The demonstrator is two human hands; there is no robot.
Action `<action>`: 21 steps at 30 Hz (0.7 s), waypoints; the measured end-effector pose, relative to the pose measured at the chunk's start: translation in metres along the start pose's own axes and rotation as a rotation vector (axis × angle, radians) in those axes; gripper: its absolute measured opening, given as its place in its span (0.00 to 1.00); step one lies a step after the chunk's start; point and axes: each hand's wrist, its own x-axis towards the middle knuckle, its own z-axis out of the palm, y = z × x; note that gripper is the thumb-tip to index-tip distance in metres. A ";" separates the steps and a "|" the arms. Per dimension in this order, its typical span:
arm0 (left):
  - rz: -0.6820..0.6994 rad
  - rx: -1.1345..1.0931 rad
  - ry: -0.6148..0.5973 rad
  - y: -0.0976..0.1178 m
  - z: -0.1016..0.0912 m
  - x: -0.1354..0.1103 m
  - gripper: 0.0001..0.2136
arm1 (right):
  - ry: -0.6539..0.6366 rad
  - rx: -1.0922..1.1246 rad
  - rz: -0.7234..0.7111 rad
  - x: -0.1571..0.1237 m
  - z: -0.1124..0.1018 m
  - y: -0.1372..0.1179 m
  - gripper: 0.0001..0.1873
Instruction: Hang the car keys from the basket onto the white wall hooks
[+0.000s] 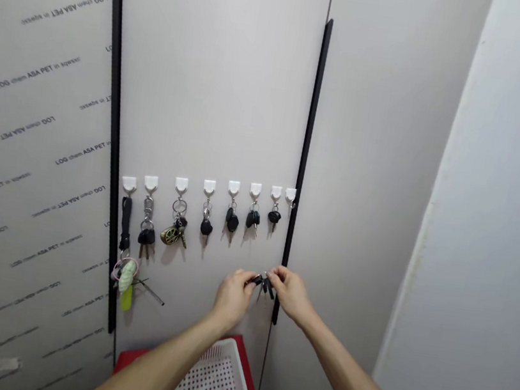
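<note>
Between my two hands is a bunch of keys (265, 283) with black heads, in front of the cabinet door and below the row of hooks. My left hand (235, 295) pinches the keys from the left side. From the right, my right hand (292, 293) pinches the top of the same bunch, near its ring. Above them, the rightmost white hook (290, 197) carries no keys. Just left of it hangs a small key set (274, 215) with a black head.
Several more key sets hang leftward, including one with a brass-coloured charm (171, 235) and one with a black strap (125, 224) and green charm (127, 276). A white perforated basket (240, 366) stands below on a red surface (250, 374). Long black handles (306, 143) flank the door.
</note>
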 end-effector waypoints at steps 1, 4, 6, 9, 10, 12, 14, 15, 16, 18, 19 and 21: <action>0.025 -0.002 0.026 0.004 -0.001 0.005 0.11 | 0.030 -0.014 -0.013 0.003 -0.006 -0.003 0.11; 0.089 0.025 0.080 0.018 -0.004 0.017 0.12 | 0.102 -0.033 -0.034 0.014 -0.020 -0.009 0.11; 0.135 0.070 0.088 0.029 -0.008 0.025 0.12 | 0.139 -0.029 -0.048 0.021 -0.028 -0.013 0.12; 0.187 0.138 0.094 0.047 -0.015 0.038 0.12 | 0.208 -0.024 -0.093 0.035 -0.039 -0.019 0.12; 0.197 0.155 0.100 0.052 -0.017 0.042 0.13 | 0.231 -0.020 -0.109 0.039 -0.043 -0.021 0.12; 0.211 0.183 0.114 0.061 -0.021 0.051 0.14 | 0.270 -0.004 -0.135 0.049 -0.050 -0.026 0.12; 0.225 0.201 0.115 0.069 -0.023 0.058 0.15 | 0.303 0.009 -0.153 0.057 -0.056 -0.031 0.12; 0.229 0.207 0.112 0.072 -0.024 0.062 0.15 | 0.320 0.006 -0.159 0.061 -0.059 -0.033 0.13; 0.232 0.212 0.107 0.075 -0.025 0.064 0.15 | 0.336 -0.003 -0.163 0.064 -0.062 -0.035 0.13; 0.229 0.220 0.094 0.080 -0.025 0.069 0.16 | 0.362 -0.034 -0.170 0.069 -0.068 -0.040 0.13; 0.221 0.223 0.088 0.082 -0.025 0.070 0.16 | 0.375 -0.054 -0.172 0.072 -0.070 -0.042 0.13; 0.206 0.224 0.076 0.086 -0.025 0.073 0.17 | 0.402 -0.095 -0.169 0.075 -0.074 -0.046 0.13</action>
